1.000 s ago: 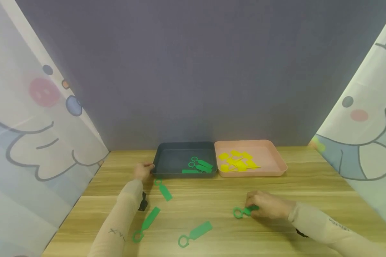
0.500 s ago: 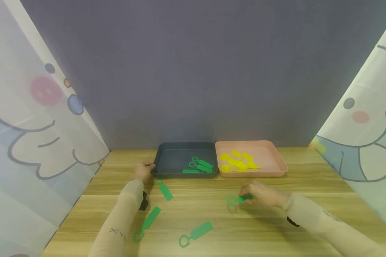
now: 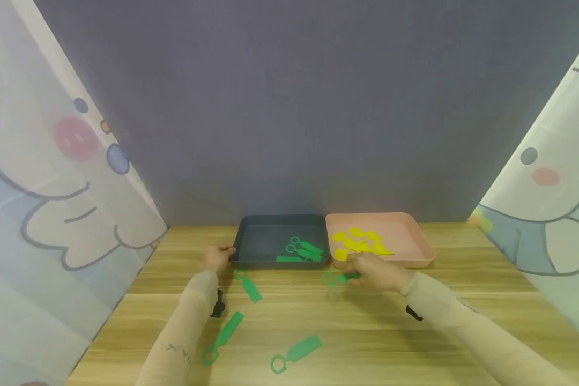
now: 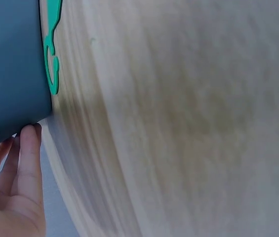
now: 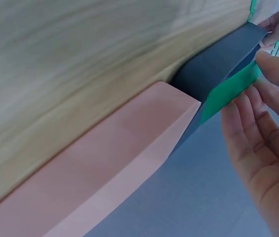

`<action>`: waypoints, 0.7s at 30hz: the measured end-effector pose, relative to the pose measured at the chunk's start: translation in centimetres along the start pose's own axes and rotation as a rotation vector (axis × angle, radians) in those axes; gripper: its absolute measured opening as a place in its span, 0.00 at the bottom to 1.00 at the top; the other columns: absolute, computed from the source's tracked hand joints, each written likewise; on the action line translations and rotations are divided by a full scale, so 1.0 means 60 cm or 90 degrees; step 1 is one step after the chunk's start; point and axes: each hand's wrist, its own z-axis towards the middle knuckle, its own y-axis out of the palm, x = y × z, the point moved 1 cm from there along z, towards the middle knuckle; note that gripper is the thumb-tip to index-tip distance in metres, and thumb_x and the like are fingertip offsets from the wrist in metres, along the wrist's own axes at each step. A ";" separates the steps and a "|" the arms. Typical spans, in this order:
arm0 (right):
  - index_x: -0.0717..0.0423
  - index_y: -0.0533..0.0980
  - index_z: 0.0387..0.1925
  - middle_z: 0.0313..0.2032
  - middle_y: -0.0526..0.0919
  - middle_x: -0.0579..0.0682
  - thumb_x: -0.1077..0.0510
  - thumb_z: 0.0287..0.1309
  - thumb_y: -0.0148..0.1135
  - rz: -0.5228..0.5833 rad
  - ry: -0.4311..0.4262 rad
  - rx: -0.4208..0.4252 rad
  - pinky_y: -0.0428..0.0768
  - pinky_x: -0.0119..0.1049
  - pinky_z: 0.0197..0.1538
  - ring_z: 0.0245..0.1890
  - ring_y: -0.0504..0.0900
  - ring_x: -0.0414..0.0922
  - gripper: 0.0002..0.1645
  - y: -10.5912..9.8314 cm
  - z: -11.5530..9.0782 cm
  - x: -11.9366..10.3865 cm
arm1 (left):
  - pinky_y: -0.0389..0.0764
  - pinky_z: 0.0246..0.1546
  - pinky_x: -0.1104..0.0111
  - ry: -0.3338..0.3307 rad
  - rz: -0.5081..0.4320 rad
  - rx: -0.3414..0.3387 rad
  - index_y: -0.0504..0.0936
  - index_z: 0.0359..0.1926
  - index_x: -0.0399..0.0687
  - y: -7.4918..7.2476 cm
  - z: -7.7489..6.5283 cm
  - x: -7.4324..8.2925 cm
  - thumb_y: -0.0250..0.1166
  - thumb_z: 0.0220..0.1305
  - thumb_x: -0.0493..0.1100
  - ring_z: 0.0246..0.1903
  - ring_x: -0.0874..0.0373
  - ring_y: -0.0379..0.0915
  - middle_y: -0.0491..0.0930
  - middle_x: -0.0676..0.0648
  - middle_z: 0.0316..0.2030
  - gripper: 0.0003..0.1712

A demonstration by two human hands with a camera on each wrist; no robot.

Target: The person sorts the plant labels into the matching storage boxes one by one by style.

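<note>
My right hand [image 3: 377, 271] pinches a flat green ring-ended tag [image 5: 230, 91] between thumb and fingers, in front of the pink tray [image 3: 398, 230]. The tag's ring points left in the head view. At the left end of the dark blue-grey tray [image 3: 265, 230], my left hand [image 3: 217, 259] grips the side wall; the left wrist view has its fingers [image 4: 29, 163] against the outside. Several green tags [image 3: 303, 252] of the same kind lie in the dark tray's front right part. Yellow flat pieces [image 3: 362, 242] are heaped in the pink tray.
On the wooden table [image 3: 376, 348], one green tag [image 3: 252, 290] lies just before the dark tray. Another tag [image 3: 229, 329] lies beside the left forearm, and a third tag [image 3: 304, 348] front centre. The trays stand side by side before a dark grey panel [image 3: 289, 107].
My right hand has lifted the green tag off the table and carried it left and away from me, towards the trays. The left hand keeps its place at the dark tray.
</note>
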 end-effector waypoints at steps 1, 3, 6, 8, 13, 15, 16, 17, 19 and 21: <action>0.59 0.79 0.45 0.31 0.79 0.47 0.62 0.46 0.67 -0.003 -0.001 0.003 0.72 0.21 0.27 0.24 0.69 0.34 0.20 -0.002 0.005 0.000 | 0.79 0.46 0.60 0.002 -0.003 0.000 0.71 0.56 0.36 0.000 0.001 0.001 0.52 0.66 0.43 0.46 0.43 0.76 0.69 0.33 0.57 0.22; 0.59 0.80 0.42 0.28 0.78 0.46 0.63 0.47 0.67 -0.004 -0.007 0.008 0.72 0.22 0.26 0.23 0.68 0.34 0.17 -0.004 0.015 -0.002 | 0.78 0.47 0.59 0.007 -0.010 -0.004 0.70 0.57 0.35 0.000 0.002 0.002 0.52 0.66 0.43 0.46 0.42 0.76 0.68 0.32 0.57 0.22; 0.57 0.82 0.36 0.28 0.78 0.46 0.64 0.47 0.66 -0.018 -0.021 0.022 0.73 0.23 0.28 0.25 0.72 0.35 0.11 -0.008 0.032 -0.006 | 0.78 0.48 0.58 0.008 -0.017 -0.003 0.70 0.57 0.35 -0.002 0.005 0.000 0.52 0.66 0.43 0.47 0.41 0.75 0.68 0.32 0.57 0.22; 0.57 0.82 0.35 0.28 0.78 0.46 0.63 0.46 0.67 -0.033 -0.027 0.032 0.72 0.25 0.29 0.26 0.73 0.37 0.10 -0.010 0.043 -0.008 | 0.78 0.47 0.58 0.008 -0.011 -0.008 0.70 0.57 0.35 -0.003 0.007 -0.003 0.52 0.66 0.43 0.48 0.41 0.74 0.68 0.32 0.57 0.22; 0.59 0.82 0.36 0.31 0.81 0.48 0.63 0.44 0.68 -0.069 -0.039 0.060 0.71 0.27 0.31 0.27 0.74 0.39 0.13 -0.014 0.067 -0.010 | 0.78 0.47 0.58 0.019 -0.004 -0.013 0.70 0.57 0.36 -0.004 0.008 -0.005 0.52 0.66 0.44 0.47 0.41 0.74 0.70 0.31 0.56 0.22; 0.61 0.82 0.36 0.32 0.81 0.49 0.63 0.44 0.68 -0.069 -0.041 0.061 0.74 0.28 0.31 0.28 0.75 0.40 0.13 -0.016 0.076 -0.012 | 0.78 0.47 0.57 0.017 -0.009 -0.014 0.70 0.57 0.36 -0.003 0.008 -0.005 0.52 0.66 0.44 0.47 0.41 0.74 0.70 0.32 0.56 0.22; 0.61 0.82 0.36 0.32 0.81 0.50 0.63 0.45 0.68 -0.070 -0.038 0.060 0.75 0.29 0.31 0.28 0.76 0.41 0.13 -0.017 0.080 -0.014 | 0.77 0.48 0.56 0.017 -0.007 -0.016 0.70 0.57 0.36 -0.003 0.007 -0.005 0.52 0.66 0.44 0.47 0.41 0.74 0.69 0.31 0.56 0.22; 0.61 0.82 0.36 0.32 0.81 0.50 0.63 0.46 0.67 -0.062 -0.025 0.053 0.75 0.30 0.32 0.29 0.76 0.42 0.12 -0.019 0.085 -0.016 | 0.77 0.48 0.56 0.018 -0.005 -0.017 0.70 0.57 0.35 -0.003 0.007 -0.005 0.52 0.66 0.43 0.47 0.41 0.74 0.69 0.31 0.56 0.22; 0.61 0.81 0.38 0.33 0.81 0.51 0.62 0.47 0.66 -0.056 0.002 0.043 0.77 0.31 0.34 0.31 0.78 0.44 0.13 -0.018 0.094 -0.016 | 0.77 0.48 0.56 0.021 -0.005 -0.020 0.69 0.57 0.34 -0.002 0.006 -0.006 0.52 0.66 0.43 0.46 0.41 0.75 0.68 0.31 0.57 0.22; 0.61 0.81 0.40 0.34 0.81 0.51 0.61 0.49 0.65 -0.047 0.033 0.032 0.78 0.33 0.36 0.33 0.79 0.45 0.14 -0.016 0.104 -0.016 | 0.76 0.48 0.55 0.025 -0.010 -0.017 0.69 0.57 0.33 -0.002 0.004 -0.007 0.51 0.66 0.42 0.46 0.41 0.74 0.68 0.30 0.57 0.22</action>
